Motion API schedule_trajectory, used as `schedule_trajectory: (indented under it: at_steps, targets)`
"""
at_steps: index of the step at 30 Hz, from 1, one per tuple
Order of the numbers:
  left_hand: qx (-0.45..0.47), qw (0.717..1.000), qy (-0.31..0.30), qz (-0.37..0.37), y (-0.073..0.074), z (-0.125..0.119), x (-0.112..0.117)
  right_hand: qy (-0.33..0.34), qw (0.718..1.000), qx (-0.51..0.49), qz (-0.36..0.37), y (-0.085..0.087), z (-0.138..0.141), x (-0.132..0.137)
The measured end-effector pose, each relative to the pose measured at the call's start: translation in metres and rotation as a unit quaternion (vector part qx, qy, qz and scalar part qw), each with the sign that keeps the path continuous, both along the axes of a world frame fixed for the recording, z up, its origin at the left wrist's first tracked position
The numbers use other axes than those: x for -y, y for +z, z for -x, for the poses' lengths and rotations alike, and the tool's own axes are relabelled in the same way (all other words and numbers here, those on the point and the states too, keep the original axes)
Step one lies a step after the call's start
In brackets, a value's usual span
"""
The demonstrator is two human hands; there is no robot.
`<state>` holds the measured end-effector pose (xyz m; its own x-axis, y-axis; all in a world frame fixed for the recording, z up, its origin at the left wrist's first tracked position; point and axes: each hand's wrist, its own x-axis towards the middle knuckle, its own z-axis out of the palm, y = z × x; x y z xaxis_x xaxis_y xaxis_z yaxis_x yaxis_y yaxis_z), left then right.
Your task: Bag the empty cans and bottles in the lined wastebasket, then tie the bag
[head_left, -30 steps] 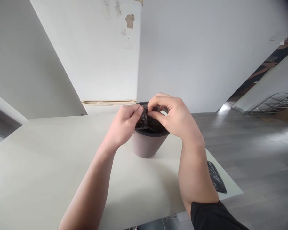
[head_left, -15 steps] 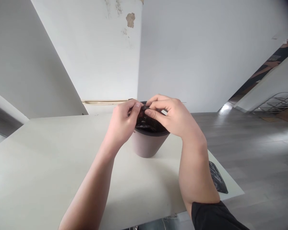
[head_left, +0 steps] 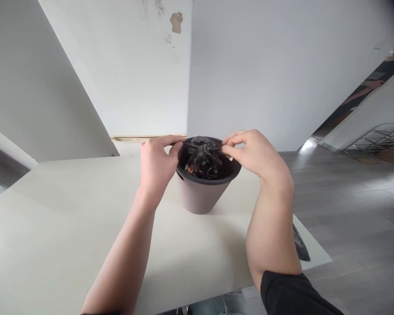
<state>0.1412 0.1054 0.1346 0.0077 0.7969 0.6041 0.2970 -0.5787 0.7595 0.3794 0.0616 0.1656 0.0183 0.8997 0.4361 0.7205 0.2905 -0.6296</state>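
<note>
A small mauve bin (head_left: 200, 199) with a dark rim stands on the pale table (head_left: 52, 218). A crumpled black plastic bag (head_left: 202, 157) sits bunched inside it. My left hand (head_left: 156, 164) pinches one end of the bag at the bin's left rim. My right hand (head_left: 254, 153) pinches the other end at the right rim. The bag's top is stretched between the two pinches.
Another folded black bag (head_left: 300, 247) lies near the table's right edge, partly behind my right forearm. White walls stand behind the table. Grey floor lies to the right, with a wire rack (head_left: 377, 140) far off.
Both hands have moved apart from the middle of the bin to its opposite rims, pulling the ends of the black bag outward.
</note>
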Motion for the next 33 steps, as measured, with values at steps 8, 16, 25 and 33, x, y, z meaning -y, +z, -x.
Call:
schedule_trajectory:
  at_steps: [8, 16, 25, 33]
  targets:
    - [-0.038, 0.999, -0.004, -0.003, 0.003, 0.000, 0.001, -0.052, 0.998, 0.018, -0.015, -0.002, -0.007, 0.001]
    - [-0.040, 0.998, 0.045, -0.022, 0.010, 0.005, 0.007, -0.038, 0.998, -0.039, -0.012, 0.008, 0.007, 0.006]
    - [-0.093, 0.987, 0.128, 0.027, 0.009, 0.012, 0.003, -0.126, 0.992, 0.016, -0.016, 0.003, 0.003, 0.002]
    - [-0.096, 0.988, 0.111, 0.045, 0.005, 0.018, -0.006, -0.187, 0.981, 0.054, -0.014, -0.004, -0.003, -0.005]
